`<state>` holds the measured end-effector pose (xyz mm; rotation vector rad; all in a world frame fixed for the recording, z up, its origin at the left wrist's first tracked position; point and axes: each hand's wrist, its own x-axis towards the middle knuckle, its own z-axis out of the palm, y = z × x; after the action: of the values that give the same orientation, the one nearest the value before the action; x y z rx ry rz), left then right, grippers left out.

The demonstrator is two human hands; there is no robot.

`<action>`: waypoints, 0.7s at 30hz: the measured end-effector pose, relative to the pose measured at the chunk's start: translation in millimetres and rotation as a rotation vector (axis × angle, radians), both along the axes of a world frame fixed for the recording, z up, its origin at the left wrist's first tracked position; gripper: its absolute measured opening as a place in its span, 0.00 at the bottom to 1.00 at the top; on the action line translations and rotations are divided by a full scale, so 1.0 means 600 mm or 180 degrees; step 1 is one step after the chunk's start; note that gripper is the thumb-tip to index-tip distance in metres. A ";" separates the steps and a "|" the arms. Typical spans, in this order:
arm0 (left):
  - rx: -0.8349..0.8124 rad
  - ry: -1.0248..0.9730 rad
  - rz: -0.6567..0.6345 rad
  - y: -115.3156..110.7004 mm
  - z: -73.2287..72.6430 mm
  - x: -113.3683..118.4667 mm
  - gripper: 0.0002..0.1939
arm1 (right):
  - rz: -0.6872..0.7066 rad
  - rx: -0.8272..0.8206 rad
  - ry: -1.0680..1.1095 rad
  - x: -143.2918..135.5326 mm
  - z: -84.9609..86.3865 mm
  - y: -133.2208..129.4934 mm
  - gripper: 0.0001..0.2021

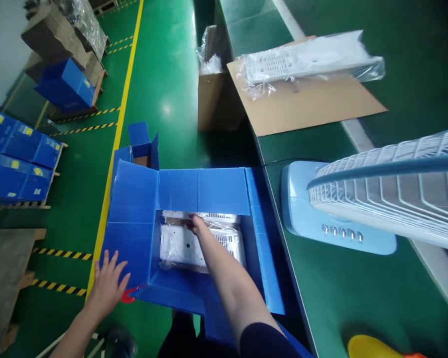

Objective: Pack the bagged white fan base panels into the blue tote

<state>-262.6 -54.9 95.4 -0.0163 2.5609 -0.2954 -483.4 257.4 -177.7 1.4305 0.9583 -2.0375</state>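
A large blue corrugated box [201,189] stands before me with its flaps spread. Inside lie white slotted plastic panels [181,243], at least partly in clear plastic wrap. My right hand [197,223] reaches down into the box and touches the panels near the gap between two of them. Its fingers are mostly hidden, so I cannot tell whether they grip anything. My left hand [108,281] is open, fingers spread, at the outer edge of the box's left flap [130,243]. Something red [129,295] shows just beside that hand, under the flap's corner.
On the green-topped table at right stand a light-blue fan [339,199] and a cardboard sheet [306,109] bearing a bagged white panel [283,64]. A cardboard carton [216,99] stands beyond my box. Stacked blue boxes [18,154] and pallets line the left, past a yellow floor line.
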 end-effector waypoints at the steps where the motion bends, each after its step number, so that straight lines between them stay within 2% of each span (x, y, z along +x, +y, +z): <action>1: -0.0025 -0.0025 0.0027 0.007 0.003 -0.002 0.29 | -0.0032 0.0011 -0.0003 0.000 0.013 0.009 0.10; 4: -0.0058 -0.0058 0.0159 0.026 0.009 -0.005 0.29 | -0.0156 -0.0110 0.0193 -0.004 0.056 0.038 0.09; 8: 0.0095 0.0028 0.0287 0.040 0.006 -0.001 0.29 | -0.0086 -0.0217 0.0648 -0.010 0.124 0.061 0.11; 11: 0.0232 0.0217 0.0306 0.043 0.001 0.005 0.28 | -0.0079 0.0237 0.1153 -0.019 0.178 0.060 0.12; 14: 0.0327 0.0295 0.0416 0.047 0.000 0.009 0.28 | 0.0021 0.0999 0.1945 -0.063 0.232 0.061 0.15; 17: 0.0446 0.0359 0.0534 0.052 0.001 0.014 0.28 | 0.0485 0.1955 0.2769 -0.153 0.282 0.071 0.31; 19: 0.0549 0.0501 0.0531 0.056 -0.001 0.021 0.27 | 0.1137 0.2591 0.3159 -0.225 0.305 0.081 0.43; 21: 0.0627 0.0664 0.0488 0.062 -0.007 0.031 0.27 | 0.1963 0.3104 0.3323 -0.289 0.317 0.090 0.50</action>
<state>-243.7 -17.7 91.4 -0.1778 2.7648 0.0191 -656.6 311.3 12.6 0.0886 2.6439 -1.7672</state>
